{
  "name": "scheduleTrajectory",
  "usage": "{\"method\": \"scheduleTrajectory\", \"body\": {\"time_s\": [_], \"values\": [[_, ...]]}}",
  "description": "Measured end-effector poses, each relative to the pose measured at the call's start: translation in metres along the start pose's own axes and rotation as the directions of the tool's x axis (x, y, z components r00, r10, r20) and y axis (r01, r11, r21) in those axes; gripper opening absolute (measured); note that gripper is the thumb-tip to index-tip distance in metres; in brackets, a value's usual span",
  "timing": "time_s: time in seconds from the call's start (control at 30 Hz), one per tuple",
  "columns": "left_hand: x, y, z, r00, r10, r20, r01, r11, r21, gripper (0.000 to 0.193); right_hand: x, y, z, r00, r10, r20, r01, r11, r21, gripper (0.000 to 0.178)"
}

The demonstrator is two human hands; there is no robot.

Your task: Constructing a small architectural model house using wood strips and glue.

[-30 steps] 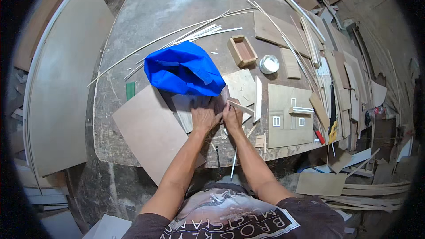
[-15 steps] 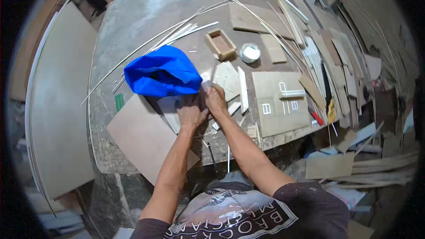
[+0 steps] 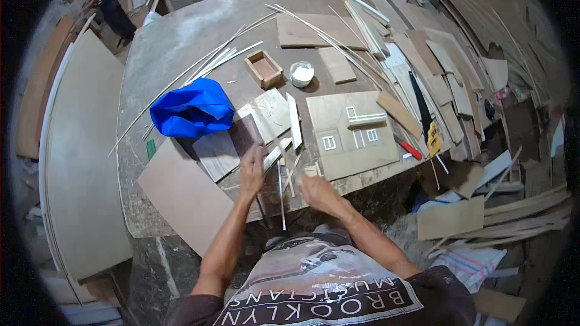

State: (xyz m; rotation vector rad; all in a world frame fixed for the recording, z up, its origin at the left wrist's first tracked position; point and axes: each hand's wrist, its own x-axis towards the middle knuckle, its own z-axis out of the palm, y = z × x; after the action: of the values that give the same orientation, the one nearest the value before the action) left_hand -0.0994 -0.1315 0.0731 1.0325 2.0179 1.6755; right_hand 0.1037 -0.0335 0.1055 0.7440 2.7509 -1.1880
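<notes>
My right hand (image 3: 320, 194) is closed round a narrow tool (image 3: 292, 156), grey and smeared by motion, over the near edge of the workbench. My left hand (image 3: 252, 170) is to its left, fingers bent together; what they hold, if anything, is hidden. Just beyond my left fingertips lies a dark brown square sheet (image 3: 248, 131), beside a pale wooden board (image 3: 216, 156) and a light panel (image 3: 270, 110). Thin wood strips (image 3: 281, 196) lie between my hands. A panel with small white window frames (image 3: 356, 145) lies right of my right hand.
A blue cloth bag (image 3: 193, 108), an open wooden box (image 3: 264, 69) and a glass jar of white stuff (image 3: 301, 74) stand on the workbench (image 3: 181, 30). A handsaw (image 3: 424, 115) and stacked offcuts lie at right. A large board (image 3: 84, 151) leans at left. Another person (image 3: 109, 6) is at far left.
My right hand has drawn back toward me and right with the tool, away from my left hand. My left hand has shifted slightly, and the brown sheet is now in sight.
</notes>
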Motion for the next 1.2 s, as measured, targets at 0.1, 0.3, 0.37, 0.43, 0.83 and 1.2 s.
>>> {"method": "scheduleTrajectory", "body": {"time_s": [0.1, 0.3, 0.37, 0.43, 0.83, 1.2], "values": [[-0.019, 0.063, 0.047, 0.877, -0.481, 0.008, 0.349, 0.623, -0.7, 0.035, -0.017, 0.008, -0.005, 0.98, -0.184, 0.077, 0.164, 0.964, 0.211, 0.024], [0.002, 0.022, 0.053, 0.644, -0.637, -0.423, 0.137, 0.64, -0.756, 0.024, -0.053, 0.052, -0.054, 0.859, -0.243, 0.45, 0.024, 0.898, 0.44, 0.04], [-0.001, 0.007, 0.032, 0.41, -0.752, -0.516, 0.135, 0.61, -0.781, 0.018, -0.058, 0.069, -0.072, 0.79, -0.303, 0.533, 0.015, 0.878, 0.478, 0.039], [-0.04, -0.03, -0.026, 0.207, -0.744, -0.635, -0.076, 0.635, -0.768, 0.025, -0.064, 0.078, -0.068, 0.717, -0.354, 0.601, -0.006, 0.858, 0.513, 0.038], [-0.003, 0.063, 0.089, 0.706, -0.671, -0.227, 0.426, 0.658, -0.621, 0.029, 0.048, 0.07, -0.065, 0.833, -0.351, 0.428, 0.064, 0.829, 0.556, 0.053], [-0.006, 0.064, 0.068, 0.744, -0.665, 0.063, 0.628, 0.663, -0.407, 0.027, 0.258, 0.052, -0.091, 0.987, 0.099, 0.128, -0.161, 0.533, 0.831, 0.015]]}}
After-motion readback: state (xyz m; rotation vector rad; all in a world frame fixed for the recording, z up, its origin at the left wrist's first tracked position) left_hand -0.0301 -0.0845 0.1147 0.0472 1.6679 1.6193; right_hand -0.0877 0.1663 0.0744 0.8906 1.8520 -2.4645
